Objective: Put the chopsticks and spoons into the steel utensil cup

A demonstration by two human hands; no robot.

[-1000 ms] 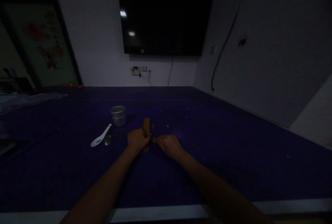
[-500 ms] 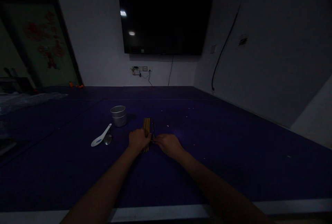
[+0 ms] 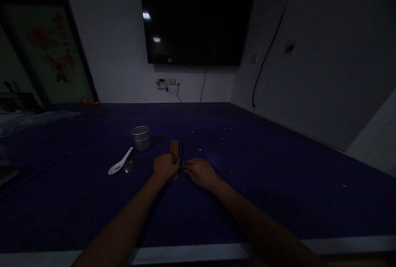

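A bundle of wooden chopsticks [image 3: 174,151] lies on the dark blue table [image 3: 278,184], pointing away from me. My left hand [image 3: 164,165] rests closed over the near part of the bundle. My right hand [image 3: 199,172] is curled just right of it, its fingertips pinching a thin dark stick [image 3: 182,151] that lies beside the bundle. The dim light hides the fingertips' detail.
Left of the chopsticks stand a small metal cup [image 3: 141,137], a white ceramic spoon [image 3: 120,162] and a metal spoon [image 3: 128,165]. A dark TV [image 3: 195,24] hangs on the far wall. Clear plastic [image 3: 27,118] lies at the table's far left.
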